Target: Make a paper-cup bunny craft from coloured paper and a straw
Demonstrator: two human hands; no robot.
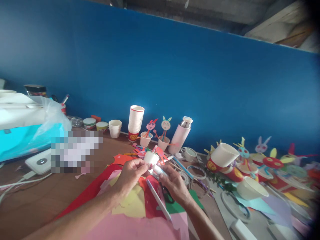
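Observation:
My left hand (131,175) is closed in a pinch, with a tiny reddish and white bit at its fingertips that is too small to name. Right behind these fingertips is a white paper cup (151,157); I cannot tell whether they touch it. My right hand (175,183) grips a white glue stick (159,170), its end pointing at the left fingertips. Below the hands, a white and purple pen (159,201) lies on red, yellow and pink paper (130,203). Dark scissors handles (168,195) show partly under my right hand.
Behind stand a tall cup stack (136,120), two cups with paper rabbit figures (164,141) and a pink thermos (180,135). More decorated cups (250,166) and tape rolls (197,172) lie right. A white power bank (38,161) and blue bag (27,140) are left.

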